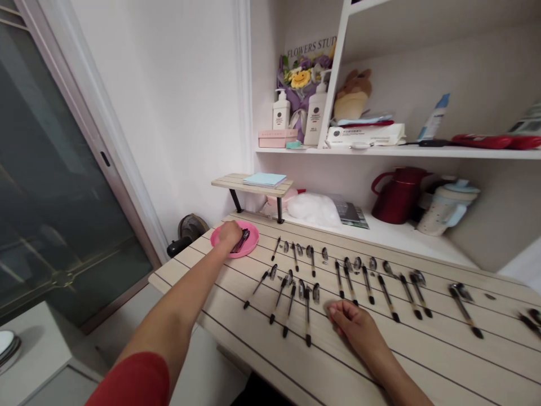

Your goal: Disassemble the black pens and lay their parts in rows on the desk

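At the far left of the table, my left hand reaches into a pink plate. Its fingers curl downward and are mostly hidden, so what they grip does not show. Dark, slim, pen-like pieces lie in the plate beside it. My right hand rests near the table's front, fingers curled in and thumb against them, with nothing visible in it. Several black-tipped pens lie in rows around it, many with a small shiny dark oval piece by the upper end.
A small raised wooden stand with a light blue pad stands behind the plate. On the ledge at the back are a white bundle, a dark red jug and a pale tumbler. A shelf with bottles runs above.
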`<action>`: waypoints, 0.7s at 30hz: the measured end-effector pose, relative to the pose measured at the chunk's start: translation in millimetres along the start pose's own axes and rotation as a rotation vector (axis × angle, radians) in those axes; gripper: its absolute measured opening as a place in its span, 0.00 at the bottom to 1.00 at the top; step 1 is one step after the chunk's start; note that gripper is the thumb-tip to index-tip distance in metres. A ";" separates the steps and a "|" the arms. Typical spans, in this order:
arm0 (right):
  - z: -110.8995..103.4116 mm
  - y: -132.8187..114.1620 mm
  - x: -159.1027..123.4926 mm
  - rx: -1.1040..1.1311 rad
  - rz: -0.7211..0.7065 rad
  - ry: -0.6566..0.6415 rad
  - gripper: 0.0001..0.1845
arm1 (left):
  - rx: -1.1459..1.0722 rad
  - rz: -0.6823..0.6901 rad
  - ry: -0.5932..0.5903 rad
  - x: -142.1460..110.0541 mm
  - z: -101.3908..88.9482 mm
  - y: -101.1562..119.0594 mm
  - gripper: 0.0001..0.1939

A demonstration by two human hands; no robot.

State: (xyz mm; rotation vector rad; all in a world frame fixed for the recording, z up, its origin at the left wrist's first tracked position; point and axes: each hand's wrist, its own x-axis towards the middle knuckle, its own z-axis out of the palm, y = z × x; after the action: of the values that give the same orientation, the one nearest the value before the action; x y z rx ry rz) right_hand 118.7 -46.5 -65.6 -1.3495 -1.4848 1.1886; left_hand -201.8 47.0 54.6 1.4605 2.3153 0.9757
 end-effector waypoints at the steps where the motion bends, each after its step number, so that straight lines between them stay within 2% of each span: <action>1: 0.4 0.8 0.8 -0.002 0.008 0.001 0.13 | 0.017 0.061 -0.017 -10.8 7.0 7.9 0.07; 4: 1.0 1.0 2.6 -0.018 0.022 0.005 0.12 | 0.030 0.231 -0.121 -60.4 40.4 27.8 0.06; 7: 1.4 -1.4 2.0 -0.024 0.001 0.016 0.11 | 0.086 0.494 -0.333 -116.9 78.8 37.1 0.09; 10: 2.4 -3.9 -0.5 -0.017 -0.021 0.053 0.10 | 0.145 0.557 -0.378 -152.2 102.8 40.1 0.11; 15: 2.1 -14.0 2.5 -0.111 -0.091 0.104 0.10 | 0.219 0.538 -0.359 -162.4 107.4 44.2 0.13; 18: 0.2 -27.7 14.0 -0.313 -0.218 0.120 0.08 | 0.243 0.536 -0.353 -162.9 105.6 44.8 0.12; 21: 2.1 -39.5 28.6 -0.544 -0.256 0.096 0.08 | 0.272 0.514 -0.349 -164.2 105.8 43.9 0.11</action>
State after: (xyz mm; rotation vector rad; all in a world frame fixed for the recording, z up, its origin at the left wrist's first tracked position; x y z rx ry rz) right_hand 103.2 -18.2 -28.9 -1.4759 -1.9241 0.5664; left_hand -37.8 -39.9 -20.6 2.2021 1.9102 0.4541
